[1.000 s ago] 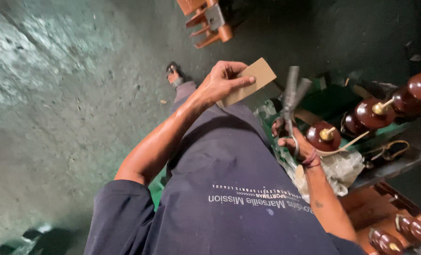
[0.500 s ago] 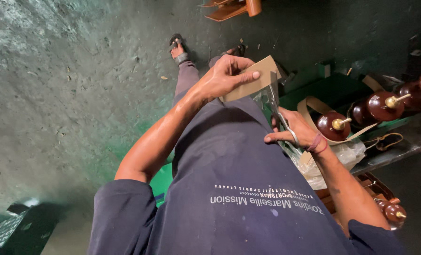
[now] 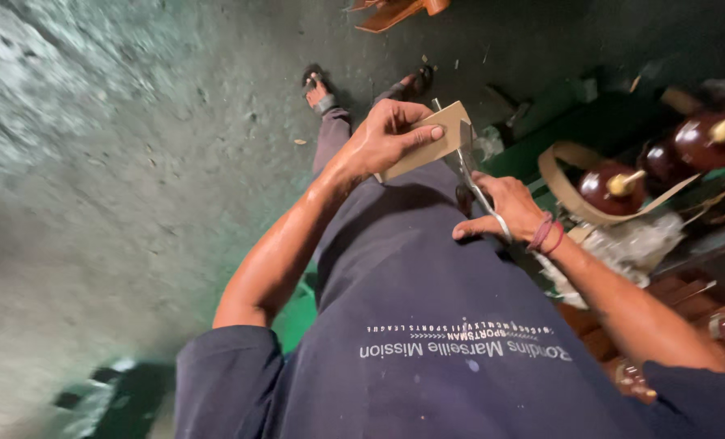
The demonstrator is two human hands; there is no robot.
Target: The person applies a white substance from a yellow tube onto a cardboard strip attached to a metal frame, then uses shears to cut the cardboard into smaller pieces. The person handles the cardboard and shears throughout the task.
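Left hand (image 3: 387,134) gripping tan card (image 3: 427,142), right hand (image 3: 505,207) with scissors (image 3: 470,175) at its edge.

The blades of the metal scissors (image 3: 470,175) are half hidden behind the flat tan cardboard piece (image 3: 427,145) and the right hand (image 3: 505,207), so how wide they stand cannot be told. At far right, the glossy dark-red round objects (image 3: 704,142) are blurred and cut by the edge, as is the orange wooden piece (image 3: 399,10) at top.

To the left, the concrete floor (image 3: 110,146) lies open, giving broad passing room. To the right, dark red insulators (image 3: 614,187) with a tan strap (image 3: 574,203) looped beside them crowd the green bench (image 3: 541,146), blocking that side. Ahead, sandalled feet (image 3: 318,85) and an orange stool (image 3: 395,10) stand in the way.
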